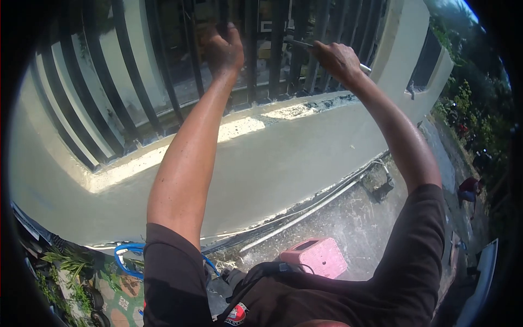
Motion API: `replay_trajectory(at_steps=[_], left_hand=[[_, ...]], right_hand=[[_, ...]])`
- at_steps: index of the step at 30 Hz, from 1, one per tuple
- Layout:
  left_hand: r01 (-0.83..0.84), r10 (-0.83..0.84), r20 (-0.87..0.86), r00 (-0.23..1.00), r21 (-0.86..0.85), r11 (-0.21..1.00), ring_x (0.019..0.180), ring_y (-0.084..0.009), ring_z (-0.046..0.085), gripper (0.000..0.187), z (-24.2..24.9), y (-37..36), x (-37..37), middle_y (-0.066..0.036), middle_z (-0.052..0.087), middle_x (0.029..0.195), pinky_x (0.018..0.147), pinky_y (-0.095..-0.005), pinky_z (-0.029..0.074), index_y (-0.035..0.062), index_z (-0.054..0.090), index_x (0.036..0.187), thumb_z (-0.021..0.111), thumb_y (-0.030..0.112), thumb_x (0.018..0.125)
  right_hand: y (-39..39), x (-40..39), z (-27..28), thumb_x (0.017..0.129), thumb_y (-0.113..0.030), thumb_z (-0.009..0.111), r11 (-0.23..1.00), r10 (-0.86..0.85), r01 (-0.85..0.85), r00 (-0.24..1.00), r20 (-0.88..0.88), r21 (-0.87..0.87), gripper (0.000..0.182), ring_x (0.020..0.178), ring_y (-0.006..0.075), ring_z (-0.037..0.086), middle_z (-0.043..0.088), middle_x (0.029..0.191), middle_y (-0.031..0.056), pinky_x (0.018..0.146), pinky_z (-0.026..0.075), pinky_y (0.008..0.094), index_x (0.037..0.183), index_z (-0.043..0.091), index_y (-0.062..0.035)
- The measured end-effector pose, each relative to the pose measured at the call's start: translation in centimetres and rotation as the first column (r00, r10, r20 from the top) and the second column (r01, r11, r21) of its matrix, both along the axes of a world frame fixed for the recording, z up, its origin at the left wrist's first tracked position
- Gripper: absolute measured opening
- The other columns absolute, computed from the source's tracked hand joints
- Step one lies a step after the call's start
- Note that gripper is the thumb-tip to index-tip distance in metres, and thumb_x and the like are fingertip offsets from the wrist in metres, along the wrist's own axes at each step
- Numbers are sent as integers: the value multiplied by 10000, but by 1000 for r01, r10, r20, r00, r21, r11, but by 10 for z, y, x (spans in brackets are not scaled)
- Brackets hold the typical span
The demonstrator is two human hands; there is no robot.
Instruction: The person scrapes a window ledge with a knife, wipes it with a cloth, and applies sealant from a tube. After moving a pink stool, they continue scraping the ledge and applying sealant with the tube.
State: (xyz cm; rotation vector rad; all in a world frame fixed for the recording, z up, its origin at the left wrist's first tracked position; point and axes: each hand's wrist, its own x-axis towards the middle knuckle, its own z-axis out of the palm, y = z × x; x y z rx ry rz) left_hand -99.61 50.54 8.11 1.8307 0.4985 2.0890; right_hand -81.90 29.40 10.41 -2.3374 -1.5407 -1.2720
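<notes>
My left hand (225, 53) is raised in front of the dark window bars (131, 68), its thumb pointing up. Its blurred fingers look closed around one upright bar. To the right, my right hand (339, 61) is closed around a thin tool (300, 43). The tool's dark end reaches left to the bars, and its pale handle end sticks out past my wrist. What kind of tool it is, I cannot make out. Below both hands runs the window sill (239, 128), with pale, rough, chipped patches.
A smooth grey wall (283, 158) drops from the sill. Pipes (305, 212) lie along its foot. A pink stool (318, 258) stands on the concrete in front of me. A blue hose (124, 261) lies left, near plants (71, 261). Another person (468, 188) is far right.
</notes>
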Motion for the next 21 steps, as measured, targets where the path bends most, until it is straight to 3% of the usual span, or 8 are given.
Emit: replay_trajectory(at_steps=[4,6,10,12,14,18,19,21], left_hand=[[69,-75,-50,996,-117,991,929,-379,690,443,2,-15,-10,-196,705,972,783,-483,527,48,571,1176,529,439,972],[31,-36,-42,998,-114,993,930,-394,686,470,4,-16,-9,-204,704,972,788,-485,526,45,569,1181,529,461,965],[34,-34,16,999,-45,998,920,-403,686,474,3,-10,-5,-207,707,963,789,-489,524,41,568,1179,533,462,963],[26,-27,-12,1000,-69,997,918,-391,690,465,2,-12,-7,-200,709,961,791,-479,524,45,570,1177,531,458,966],[65,-68,-33,997,-82,994,913,-382,693,455,3,-14,-10,-196,708,951,790,-468,524,42,571,1170,534,448,968],[92,-95,-35,995,-84,992,874,-341,701,422,3,-14,-9,-176,705,907,780,-434,525,31,572,1143,547,416,974],[82,-85,-39,996,-70,994,874,-341,701,422,2,-9,-6,-176,705,907,780,-434,525,31,572,1143,547,416,974],[25,-25,29,999,9,1000,820,-310,695,410,-2,1,2,-146,689,844,760,-420,520,25,573,1125,557,406,973]], right_hand=[[-7,-10,-42,1021,-437,466,973,-18,14,1000,-13,-232,357,671,311,712,655,649,122,564,559,427,1001,612,-111],[-5,-5,-41,1028,-424,459,942,1,34,994,105,-334,353,666,307,714,657,647,121,564,564,427,996,611,-108],[-4,-9,45,1035,-454,435,999,32,-33,997,64,26,395,647,314,713,663,649,134,544,567,451,1006,641,-117],[2,16,91,1015,-416,497,983,35,-53,994,102,177,307,780,347,720,729,874,140,654,587,464,1113,655,-172],[2,30,119,1003,-398,530,941,107,-168,972,210,294,309,815,348,718,733,907,135,665,593,458,1208,654,-201],[37,81,133,1000,-494,474,853,253,-196,966,-54,483,514,1142,355,600,637,1201,217,1000,448,458,1296,600,-93],[21,47,137,999,-449,497,897,139,-143,989,40,418,462,1012,367,663,708,1057,184,931,498,463,1196,672,-70],[7,14,136,1000,-438,499,881,228,-196,973,-24,430,448,970,379,667,709,1028,189,891,510,469,1183,677,-70]])
